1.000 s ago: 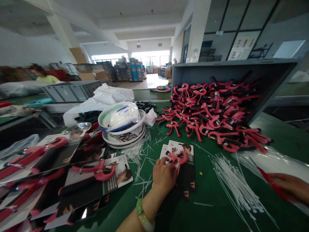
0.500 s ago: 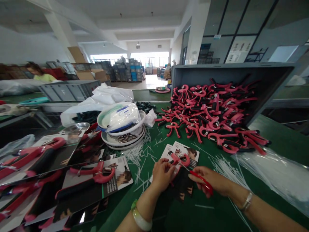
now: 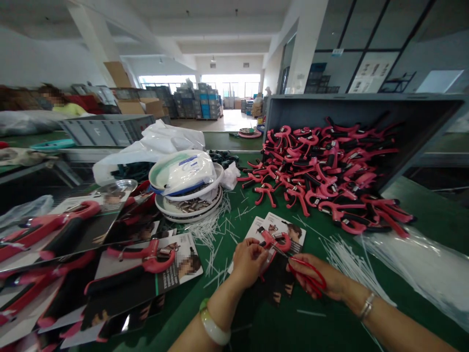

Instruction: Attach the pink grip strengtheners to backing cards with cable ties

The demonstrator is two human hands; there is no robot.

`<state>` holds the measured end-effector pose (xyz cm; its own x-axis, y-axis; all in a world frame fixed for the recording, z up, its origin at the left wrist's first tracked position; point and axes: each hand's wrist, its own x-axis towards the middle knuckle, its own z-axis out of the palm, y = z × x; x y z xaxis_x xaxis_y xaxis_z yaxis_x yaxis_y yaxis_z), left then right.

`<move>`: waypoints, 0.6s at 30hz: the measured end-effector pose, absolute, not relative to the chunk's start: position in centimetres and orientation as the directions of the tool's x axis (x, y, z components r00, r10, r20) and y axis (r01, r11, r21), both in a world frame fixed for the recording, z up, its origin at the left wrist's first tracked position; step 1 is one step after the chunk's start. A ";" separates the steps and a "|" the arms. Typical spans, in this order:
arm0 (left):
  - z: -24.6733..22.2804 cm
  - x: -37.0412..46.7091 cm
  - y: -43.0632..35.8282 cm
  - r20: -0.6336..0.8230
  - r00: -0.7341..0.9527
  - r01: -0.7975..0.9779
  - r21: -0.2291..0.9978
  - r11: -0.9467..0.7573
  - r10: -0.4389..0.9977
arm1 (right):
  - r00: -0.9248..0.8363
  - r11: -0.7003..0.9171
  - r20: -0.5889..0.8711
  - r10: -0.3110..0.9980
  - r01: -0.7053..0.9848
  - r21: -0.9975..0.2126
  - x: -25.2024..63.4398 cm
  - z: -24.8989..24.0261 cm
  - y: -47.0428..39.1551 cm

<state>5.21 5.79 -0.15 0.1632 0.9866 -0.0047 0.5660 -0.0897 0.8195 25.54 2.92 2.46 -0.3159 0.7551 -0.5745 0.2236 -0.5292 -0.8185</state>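
A pink hand grip strengthener (image 3: 281, 243) with a metal spring lies on a printed backing card (image 3: 297, 234) on the green table. My left hand (image 3: 249, 261) rests over its near side, thumb and fingers closed in a pinch; whatever is between the fingertips is hidden. In my right hand (image 3: 311, 274) is a pair of scissors with red handles (image 3: 318, 281). Their blades point left across the grip, close to my left fingertips. A second card (image 3: 256, 226) shows partly beneath the first. Loose white cable ties (image 3: 344, 256) lie right of my right hand.
A grey crate (image 3: 330, 105) tipped on its side spills pink hand grips (image 3: 311, 161) onto the table. Carded grips (image 3: 146, 266) are piled at left. Stacked bowls (image 3: 188, 195) stand beside scattered ties (image 3: 205, 232). A plastic bag (image 3: 421, 274) lies right. A person (image 3: 66, 102) is at far left.
The scissors' red handles have spread further apart in my right hand. My left hand keeps its place at the grip. The view has shifted slightly.
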 end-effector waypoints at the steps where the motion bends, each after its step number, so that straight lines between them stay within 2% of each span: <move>1: -0.1 5.2 5.8 -0.001 0.176 0.569 0.816 -0.101 0.984 | -0.338 -0.520 -0.563 0.754 0.217 -0.826 25.5 2.3 2.9; 5: -0.2 5.2 5.8 0.015 0.188 0.573 0.810 -0.122 0.982 | -0.373 -0.483 -0.544 0.752 0.250 -0.839 25.6 2.1 3.1; 9: -0.2 5.1 5.9 0.008 0.197 0.583 0.803 -0.124 0.980 | -0.303 -0.461 -0.547 0.780 0.311 -0.831 25.3 2.0 3.2; 18: -0.8 5.4 6.0 0.054 0.167 0.556 0.819 -0.139 0.984 | -0.227 -0.335 -0.379 0.897 0.211 -0.918 25.2 0.2 1.7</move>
